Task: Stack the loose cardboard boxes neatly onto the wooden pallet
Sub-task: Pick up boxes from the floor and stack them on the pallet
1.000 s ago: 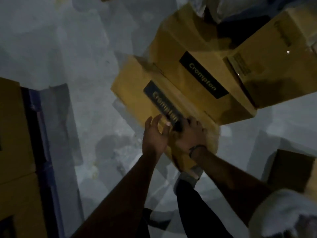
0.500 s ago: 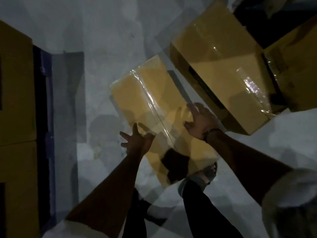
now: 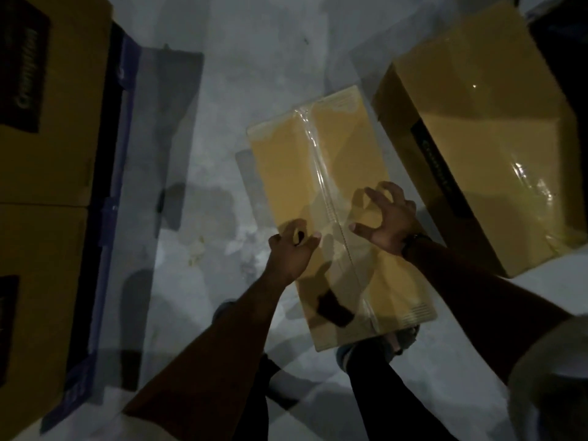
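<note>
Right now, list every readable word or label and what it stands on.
"Crompton": sideways on the dark label of the top-left box.
Right box, side label: too blurred to read.
Middle box, corner print: too small to read.
Lower-left box label: cut off, unreadable.

The person's arms are bare up to the sleeves. A dark band (image 3: 413,239) goes round the wrist just behind the right hand (image 3: 388,222), over the near right part of the taped box (image 3: 305,173). A pale short sleeve (image 3: 547,377) shows well off to the near right of that box. The edge of another pale sleeve (image 3: 140,426) shows well off to its near left. The trousers (image 3: 385,405) are dark. A grey shoe (image 3: 404,340) peeks out at the box's near end.
</note>
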Motion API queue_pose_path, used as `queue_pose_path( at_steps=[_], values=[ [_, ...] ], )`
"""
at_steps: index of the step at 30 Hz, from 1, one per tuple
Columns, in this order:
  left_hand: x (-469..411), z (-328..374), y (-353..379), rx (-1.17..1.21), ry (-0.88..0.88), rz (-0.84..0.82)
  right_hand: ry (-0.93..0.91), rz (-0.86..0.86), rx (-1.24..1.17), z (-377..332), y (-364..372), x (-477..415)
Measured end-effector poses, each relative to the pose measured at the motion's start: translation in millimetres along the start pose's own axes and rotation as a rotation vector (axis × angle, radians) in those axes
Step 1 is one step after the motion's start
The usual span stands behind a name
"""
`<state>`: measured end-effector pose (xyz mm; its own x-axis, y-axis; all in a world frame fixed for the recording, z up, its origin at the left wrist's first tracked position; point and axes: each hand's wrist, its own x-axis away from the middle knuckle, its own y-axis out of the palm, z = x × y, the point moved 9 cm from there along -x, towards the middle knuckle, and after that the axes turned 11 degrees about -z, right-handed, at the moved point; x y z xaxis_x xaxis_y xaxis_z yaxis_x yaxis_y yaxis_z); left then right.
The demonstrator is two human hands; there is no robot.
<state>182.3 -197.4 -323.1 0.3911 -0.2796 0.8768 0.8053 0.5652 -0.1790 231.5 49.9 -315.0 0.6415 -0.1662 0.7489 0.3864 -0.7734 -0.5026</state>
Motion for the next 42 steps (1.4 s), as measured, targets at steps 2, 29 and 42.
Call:
queue_pose_path(
  at_steps=[2,29,42],
  values=[
    [18.7,3.7,-7.3,0.027,0.016,0.025,-0.03,0.033,0.005,-9.3,-1.1,13.1],
    [624.1,65.0,-304.0,-0.392,0.408,0.586,-0.385,0.606,0.136,-482.9,-84.2,529.7],
    [795.0,-80.8,-325.4,-0.274,0.494,0.771,-0.556,0.713,0.07,-548.8,40.5,694.5]
  ],
)
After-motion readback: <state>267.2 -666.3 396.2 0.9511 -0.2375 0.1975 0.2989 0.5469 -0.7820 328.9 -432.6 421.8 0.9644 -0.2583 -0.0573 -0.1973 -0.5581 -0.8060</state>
